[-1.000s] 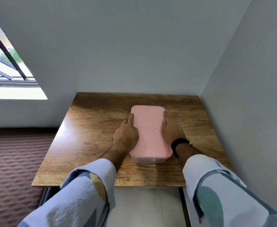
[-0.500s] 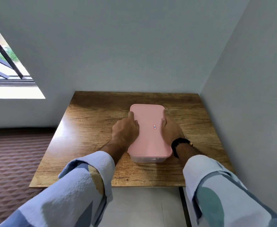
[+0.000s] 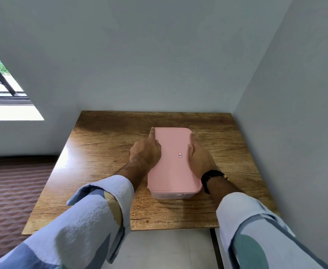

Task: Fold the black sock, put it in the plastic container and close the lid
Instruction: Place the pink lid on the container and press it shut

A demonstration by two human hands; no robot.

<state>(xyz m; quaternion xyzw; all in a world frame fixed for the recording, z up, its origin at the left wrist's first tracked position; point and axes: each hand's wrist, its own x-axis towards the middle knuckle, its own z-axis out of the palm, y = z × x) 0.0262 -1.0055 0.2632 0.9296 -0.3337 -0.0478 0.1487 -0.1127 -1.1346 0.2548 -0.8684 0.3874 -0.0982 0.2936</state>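
A clear plastic container (image 3: 171,195) stands in the middle of the wooden table (image 3: 101,144), covered by its pink lid (image 3: 173,167) with a small sticker on top. My left hand (image 3: 145,152) rests on the lid's left edge, its index finger stretched to the far left corner. My right hand (image 3: 199,158) presses down along the lid's right edge, a black watch on its wrist. The black sock is not visible; the lid hides the inside.
Grey walls close in behind and to the right of the table. A window (image 3: 2,98) is at the left, above a brown quilted surface (image 3: 10,191). The table's front edge overhangs a pale floor.
My left index finger has slid forward along the lid's left edge to the far corner. The right hand has stayed on the right edge.
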